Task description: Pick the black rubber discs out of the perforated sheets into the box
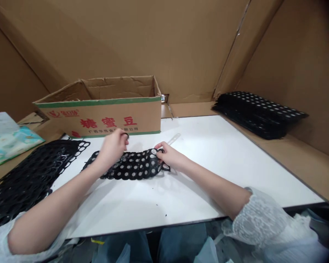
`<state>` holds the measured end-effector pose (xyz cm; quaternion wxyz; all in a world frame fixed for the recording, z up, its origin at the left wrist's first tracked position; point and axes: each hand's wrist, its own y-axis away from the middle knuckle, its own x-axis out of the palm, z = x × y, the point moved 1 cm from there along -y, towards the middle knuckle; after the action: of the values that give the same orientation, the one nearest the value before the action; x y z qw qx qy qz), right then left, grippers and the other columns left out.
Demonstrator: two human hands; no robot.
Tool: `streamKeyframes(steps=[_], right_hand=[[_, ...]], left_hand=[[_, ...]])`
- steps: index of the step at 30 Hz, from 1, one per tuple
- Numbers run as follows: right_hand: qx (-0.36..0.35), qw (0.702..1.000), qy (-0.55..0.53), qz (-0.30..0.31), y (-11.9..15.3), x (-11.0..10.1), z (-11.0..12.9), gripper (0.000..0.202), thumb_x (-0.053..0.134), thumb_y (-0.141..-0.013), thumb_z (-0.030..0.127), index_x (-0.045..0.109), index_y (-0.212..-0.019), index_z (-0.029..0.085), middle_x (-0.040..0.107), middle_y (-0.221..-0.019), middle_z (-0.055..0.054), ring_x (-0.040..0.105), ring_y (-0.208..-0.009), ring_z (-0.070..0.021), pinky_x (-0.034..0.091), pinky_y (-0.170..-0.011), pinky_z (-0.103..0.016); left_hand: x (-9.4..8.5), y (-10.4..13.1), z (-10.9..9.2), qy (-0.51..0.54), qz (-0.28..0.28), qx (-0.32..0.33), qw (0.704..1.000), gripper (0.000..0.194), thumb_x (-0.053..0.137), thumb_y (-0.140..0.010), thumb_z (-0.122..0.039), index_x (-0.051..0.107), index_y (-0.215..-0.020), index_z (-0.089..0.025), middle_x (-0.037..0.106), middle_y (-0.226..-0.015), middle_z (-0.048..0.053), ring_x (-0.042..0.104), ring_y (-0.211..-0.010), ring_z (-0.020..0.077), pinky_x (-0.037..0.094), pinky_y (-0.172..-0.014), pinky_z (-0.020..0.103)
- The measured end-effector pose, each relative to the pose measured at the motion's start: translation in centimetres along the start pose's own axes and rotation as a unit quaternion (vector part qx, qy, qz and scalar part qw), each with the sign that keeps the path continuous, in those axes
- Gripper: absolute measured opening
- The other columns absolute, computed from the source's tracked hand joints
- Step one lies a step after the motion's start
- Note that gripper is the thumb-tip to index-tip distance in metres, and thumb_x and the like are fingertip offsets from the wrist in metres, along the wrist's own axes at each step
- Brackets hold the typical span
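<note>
At the far left of the frame we see a pale, floral-patterned packet (20,144), and below it a pile of black perforated sheets (24,179) running into the lower left corner. Left of centre stands our open cardboard carton (104,118), with red characters on its front. In front of it, our left hand (114,145) is raised, its fingertips closed on a small black piece (126,136). The black strip with pale discs (131,166) lies at the centre on our white tabletop (224,164); our right hand (167,154), apart from the left, pinches its right end. Just behind that hand lies a translucent stick (174,138). At the upper right we see a stack of dotted black sheets (260,113).
</note>
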<state>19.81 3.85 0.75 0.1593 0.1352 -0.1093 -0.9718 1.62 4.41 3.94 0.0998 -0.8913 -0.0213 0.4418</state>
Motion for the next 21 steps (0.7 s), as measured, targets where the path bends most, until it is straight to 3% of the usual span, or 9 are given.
streamKeyframes(steps=[2, 5, 8, 14, 19, 21], right_hand=[[0.018, 1.0, -0.012, 0.007, 0.3, -0.3, 0.4, 0.02, 0.05, -0.073, 0.021, 0.041, -0.091, 0.019, 0.047, -0.059, 0.004, 0.044, -0.045, -0.0069, 0.03, -0.039, -0.018], [0.012, 0.996, -0.06, 0.066, 0.5, -0.5, 0.8, 0.026, 0.057, -0.069, 0.027, 0.043, -0.088, 0.016, 0.049, -0.057, 0.004, 0.046, -0.045, -0.0071, 0.033, -0.041, -0.019], [-0.012, 0.986, -0.125, 0.107, 0.4, -0.5, 0.5, 0.035, 0.062, -0.064, 0.022, 0.041, -0.091, 0.016, 0.05, -0.061, 0.005, 0.052, -0.05, -0.0081, 0.042, -0.05, -0.021], [-0.084, 0.983, -0.158, 0.043, 0.3, 0.1, -0.1, 0.032, 0.058, -0.067, 0.021, 0.037, -0.092, 0.02, 0.036, -0.063, 0.009, 0.049, -0.048, -0.0045, 0.042, -0.051, -0.02], [-0.091, 0.992, -0.075, 0.035, 0.4, 0.3, -0.3, 0.031, 0.05, -0.07, 0.016, 0.038, -0.098, 0.022, 0.04, -0.064, 0.008, 0.044, -0.044, -0.0038, 0.034, -0.042, -0.016], [-0.086, 0.995, -0.044, 0.035, 0.2, 0.1, -0.5, 0.033, 0.047, -0.069, 0.012, 0.04, -0.1, 0.023, 0.039, -0.059, 0.009, 0.039, -0.041, -0.0033, 0.031, -0.039, -0.015]], left_hand=[[-0.4, 0.2, -0.2, -0.051, -0.037, 0.011, 0.998, 0.024, 0.03, -0.081, -0.032, 0.049, -0.081, -0.017, 0.058, -0.067, 0.002, 0.053, -0.057, 0.0139, 0.039, -0.059, 0.026], [0.5, 1.5, -1.6, -0.094, 0.063, 0.079, 0.99, 0.021, 0.033, -0.08, -0.031, 0.049, -0.078, -0.018, 0.058, -0.068, 0.002, 0.054, -0.063, 0.0167, 0.036, -0.058, 0.027], [1.6, 3.2, -2.9, -0.088, 0.117, 0.104, 0.984, 0.02, 0.033, -0.081, -0.032, 0.047, -0.074, -0.02, 0.057, -0.066, 0.002, 0.052, -0.061, 0.0169, 0.033, -0.054, 0.026], [2.7, 4.5, -3.4, -0.028, 0.167, 0.098, 0.981, 0.024, 0.027, -0.085, -0.036, 0.041, -0.074, -0.02, 0.055, -0.065, 0.001, 0.051, -0.058, 0.0157, 0.032, -0.052, 0.025], [2.3, 3.2, -2.6, -0.004, 0.173, 0.088, 0.981, 0.02, 0.029, -0.083, -0.03, 0.044, -0.076, -0.02, 0.057, -0.069, 0.001, 0.052, -0.063, 0.0153, 0.036, -0.057, 0.025], [1.1, 2.2, -1.9, -0.041, 0.097, 0.056, 0.993, 0.021, 0.029, -0.082, -0.029, 0.047, -0.081, -0.019, 0.058, -0.069, 0.002, 0.053, -0.065, 0.0168, 0.037, -0.059, 0.026]])
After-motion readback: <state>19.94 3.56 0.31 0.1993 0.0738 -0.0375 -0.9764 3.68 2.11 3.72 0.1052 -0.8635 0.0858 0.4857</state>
